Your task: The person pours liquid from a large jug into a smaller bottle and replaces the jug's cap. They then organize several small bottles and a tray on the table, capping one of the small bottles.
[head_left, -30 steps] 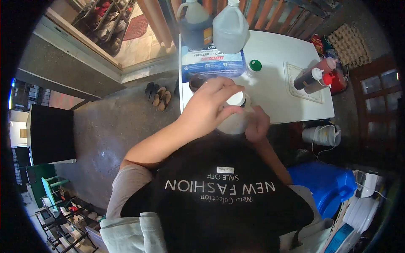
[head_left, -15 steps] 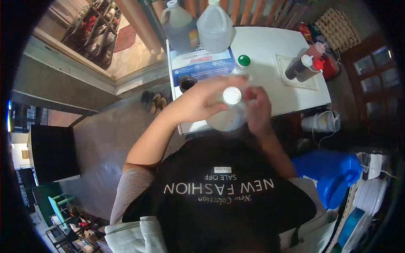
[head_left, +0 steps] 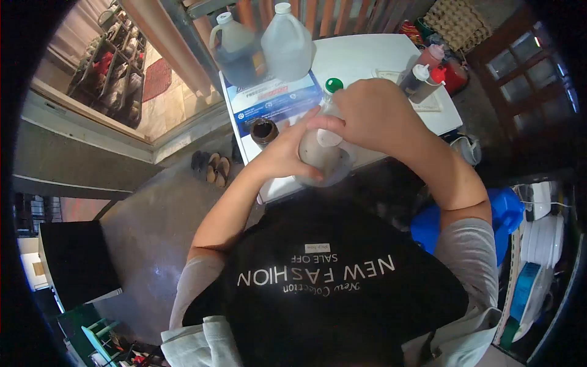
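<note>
Left hand (head_left: pixel 284 156) grips plastic jar (head_left: pixel 321 156) at table's (head_left: pixel 367 55) near edge; right hand's (head_left: pixel 373 113) fingers close on its white lid (head_left: pixel 328 138).

Black apron (head_left: pixel 318 287) w/ white "NEW FASHION" print (upside down), grey short sleeves (head_left: pixel 461 248).

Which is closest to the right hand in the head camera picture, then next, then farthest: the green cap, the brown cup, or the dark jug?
Measured from the right hand:
1. Green cap: right beside the hand, at its upper left.
2. Brown cup: farther left, past the bottle both hands hold.
3. Dark jug: farthest, at the table's back left.
</note>
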